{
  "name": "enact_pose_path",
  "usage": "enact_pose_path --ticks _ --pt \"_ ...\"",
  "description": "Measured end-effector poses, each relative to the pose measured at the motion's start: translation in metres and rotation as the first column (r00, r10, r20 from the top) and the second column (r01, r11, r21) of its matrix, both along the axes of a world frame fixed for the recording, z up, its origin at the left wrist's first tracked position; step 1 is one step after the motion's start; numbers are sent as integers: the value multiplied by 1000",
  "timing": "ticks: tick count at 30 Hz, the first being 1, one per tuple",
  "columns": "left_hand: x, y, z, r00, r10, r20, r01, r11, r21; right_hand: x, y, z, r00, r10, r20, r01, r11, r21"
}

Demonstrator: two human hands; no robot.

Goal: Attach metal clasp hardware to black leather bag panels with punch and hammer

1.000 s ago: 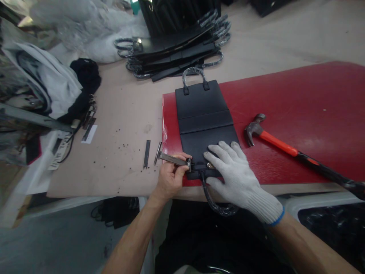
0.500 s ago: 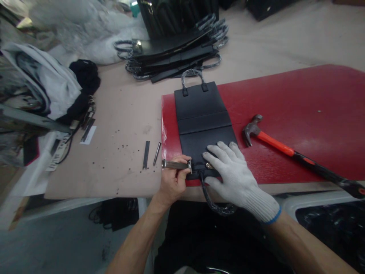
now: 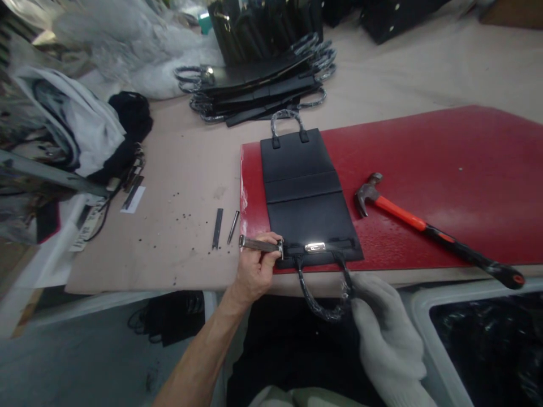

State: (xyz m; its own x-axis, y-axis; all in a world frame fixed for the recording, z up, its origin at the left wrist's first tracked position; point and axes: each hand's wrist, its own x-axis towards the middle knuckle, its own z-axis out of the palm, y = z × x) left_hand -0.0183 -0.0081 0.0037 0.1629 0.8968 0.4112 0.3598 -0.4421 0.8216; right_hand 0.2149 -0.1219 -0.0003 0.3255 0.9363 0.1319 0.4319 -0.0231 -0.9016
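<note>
My bare left hand (image 3: 253, 271) is closed around a short metal punch (image 3: 259, 245). The tool lies almost level, its crosswise end at the left edge of a black leather bag (image 3: 307, 217). The bag is spread flat, with a shiny metal clasp (image 3: 315, 247) near its close edge. Its near handle (image 3: 316, 305), wrapped in clear film, hangs over the table edge. Just right of that handle is my right hand (image 3: 388, 328) in a white knitted glove, blurred, thumb and fingers apart. Nothing shows in it, and whether it touches the handle is unclear.
Beneath the bag is a red mat (image 3: 424, 147). A claw hammer (image 3: 407, 215) rests on it at right. Left of the mat lie a flat metal strip (image 3: 218, 229) and a thin metal rod (image 3: 233, 227). Stacked black bags (image 3: 258, 90) stand behind; a pale bin (image 3: 424, 305) is at lower right.
My gloved right hand has come off the bag and moved down and right, uncovering the clasp. My left hand keeps the punch at nearly the same place.
</note>
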Motion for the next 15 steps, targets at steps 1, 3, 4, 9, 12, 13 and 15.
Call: enact_pose_path --ticks 1,3,4,9,12,13,15 --pt "0 -1 0 1000 10 4 -10 1000 -19 -1 -6 -8 986 -66 -152 56 996 -65" --pt "0 1 1 999 32 25 -29 996 -84 -5 -8 -21 904 -77 -421 0 984 -180" --pt "0 3 2 998 41 42 -35 991 -132 -8 -6 -25 831 -30 -556 -102 974 -204" --pt "-2 18 11 982 48 181 32 909 -415 -26 20 -7 338 -91 -937 -402 886 -231" --pt "-3 26 12 949 81 304 101 837 -538 -32 31 19 282 -266 -922 -404 839 -365" --pt "-4 28 11 933 102 345 119 817 -564 -33 34 26 287 -268 -920 -420 827 -372" --pt "-3 30 9 901 150 406 138 789 -599 -35 43 35 323 -189 -927 -476 814 -332"
